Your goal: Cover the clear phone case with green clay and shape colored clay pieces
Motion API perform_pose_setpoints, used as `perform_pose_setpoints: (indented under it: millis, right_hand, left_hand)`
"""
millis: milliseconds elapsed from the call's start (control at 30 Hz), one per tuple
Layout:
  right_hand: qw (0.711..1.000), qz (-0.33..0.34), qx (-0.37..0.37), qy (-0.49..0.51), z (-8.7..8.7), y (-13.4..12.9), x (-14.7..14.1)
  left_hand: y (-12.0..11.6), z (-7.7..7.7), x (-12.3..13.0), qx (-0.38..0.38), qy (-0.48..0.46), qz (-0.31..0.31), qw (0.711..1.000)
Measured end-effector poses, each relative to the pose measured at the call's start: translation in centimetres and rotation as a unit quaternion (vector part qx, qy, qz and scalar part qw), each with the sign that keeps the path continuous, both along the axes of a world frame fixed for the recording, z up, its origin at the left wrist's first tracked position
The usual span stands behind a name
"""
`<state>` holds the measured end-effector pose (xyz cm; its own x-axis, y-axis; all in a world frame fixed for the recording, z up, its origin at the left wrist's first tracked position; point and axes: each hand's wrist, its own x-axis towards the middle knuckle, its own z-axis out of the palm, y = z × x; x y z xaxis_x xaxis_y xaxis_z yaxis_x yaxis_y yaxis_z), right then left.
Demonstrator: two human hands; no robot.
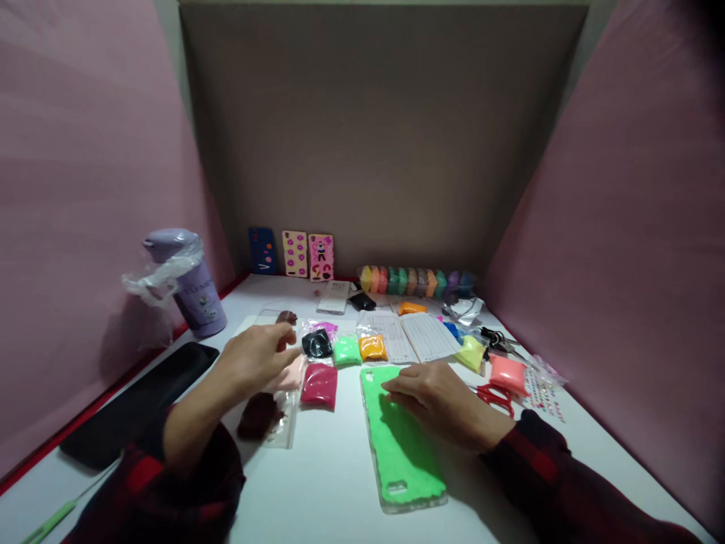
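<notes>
In the head view, a green-coated phone case (pixel 402 446) lies flat in the lower centre of the frame, long side running away from the wearer, probably so its whole face stays within reach. The right hand (pixel 439 397) rests over its upper part, fingers bunched and tips down on the green; whether they pinch anything I cannot tell. The left hand (pixel 252 361), left of centre, is loosely curved above a pale pink packet (pixel 290 375), thumb and forefinger apart, with nothing visible between them.

The dark pink packet (pixel 319 385) and its neighbours sit mid-frame, presumably grouped for easy picking. Behind them an open notebook (pixel 427 336) lies face up, perhaps for consulting. Three decorated cases (pixel 294 254) lean upright at upper left of centre (faces outward, as if for looking at).

The table (pixel 340 483) is white and smooth, boxed in by pinkish side walls (pixel 617 196) and a dim grey-brown back panel (pixel 385 136).
</notes>
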<state>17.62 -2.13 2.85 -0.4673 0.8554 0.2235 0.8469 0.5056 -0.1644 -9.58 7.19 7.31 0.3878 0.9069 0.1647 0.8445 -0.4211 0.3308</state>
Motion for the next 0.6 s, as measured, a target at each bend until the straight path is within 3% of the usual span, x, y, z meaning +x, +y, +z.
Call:
perform_pose_setpoints:
  millis: [67,167,400,600]
  right_hand:
    - [1.0,0.0,0.001,0.002,0.0,0.0,0.0]
    - [1.0,-0.001,0.003,0.003,-0.2,0.0,0.0]
    - [1.0,0.009,0.016,0.009,-0.7,0.2,0.3]
    - [1.0,0.01,0.023,0.012,-0.9,0.4,0.4]
  left_hand:
    - [-0.1,0.6,-1.3,-0.083,0.049,-0.04,0.995]
    - [-0.4,0.6,-2.5,-0.135,0.069,-0.064,0.986]
    - [-0.4,-0.9,-2.3,-0.129,0.091,-0.042,0.987]
    - [-0.1,-0.8,-2.4,-0.158,0.09,-0.062,0.981]
